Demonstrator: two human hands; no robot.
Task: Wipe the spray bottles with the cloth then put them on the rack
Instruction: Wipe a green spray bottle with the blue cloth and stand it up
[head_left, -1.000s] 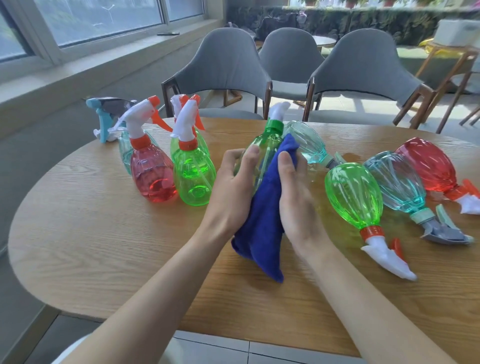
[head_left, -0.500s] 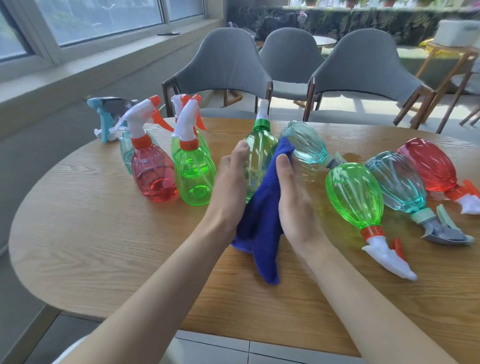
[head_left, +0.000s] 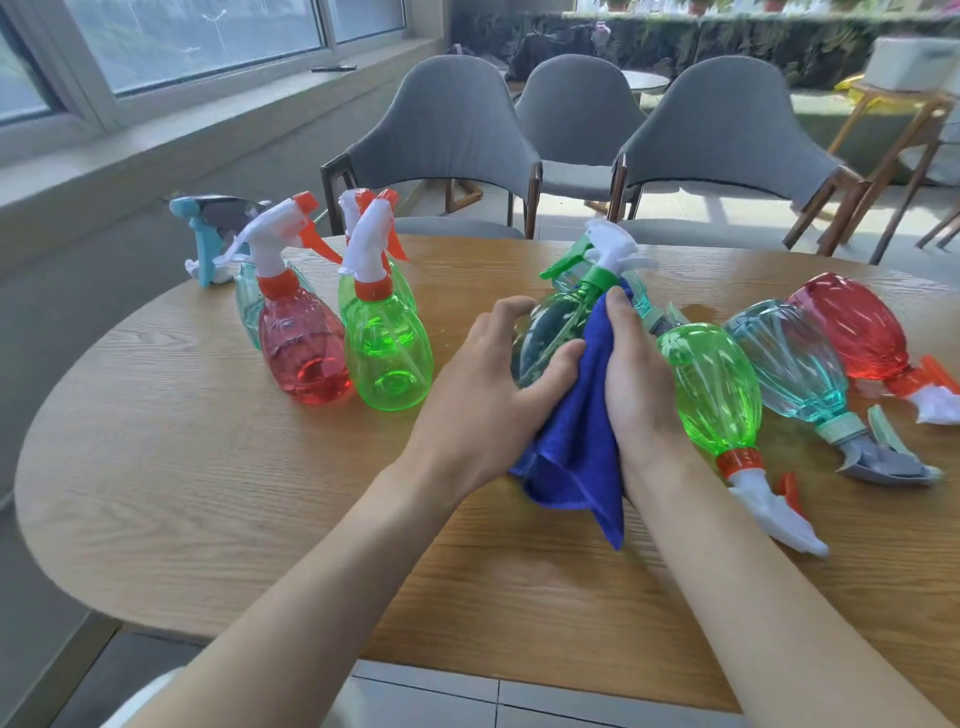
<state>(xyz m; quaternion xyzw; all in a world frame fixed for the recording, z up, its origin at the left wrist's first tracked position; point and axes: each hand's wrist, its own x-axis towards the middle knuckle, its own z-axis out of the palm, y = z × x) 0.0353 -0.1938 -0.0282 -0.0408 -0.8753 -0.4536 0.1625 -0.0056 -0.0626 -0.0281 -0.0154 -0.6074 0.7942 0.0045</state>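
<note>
Here, a rounded pale wooden counter (head_left: 182, 467) sits beside a window (head_left: 208, 36), with grey upholstered chairs (head_left: 447, 130) behind it. The left hand (head_left: 483, 395) curls its fingers (head_left: 506, 312) round a tilted clear green plastic spray bottle (head_left: 550, 327) at the counter's middle. The right hand (head_left: 644, 395), fingers curled, clutches a blue microfibre cloth (head_left: 576, 441) against it.

This looks like a lounge or café-style seating area rather than a home kitchen or workshop. A large oval wood-grain table (head_left: 156, 467) is ringed on its far side by three matching grey upholstered chairs (head_left: 441, 130) with dark wooden legs, and a smaller round table (head_left: 647, 80) stands behind them. A long run of windows (head_left: 208, 36) over a deep sill (head_left: 208, 130), a dense green plant wall (head_left: 727, 36) across the back and a pale tiled floor (head_left: 426, 696) suit a shared public or office space.
</note>
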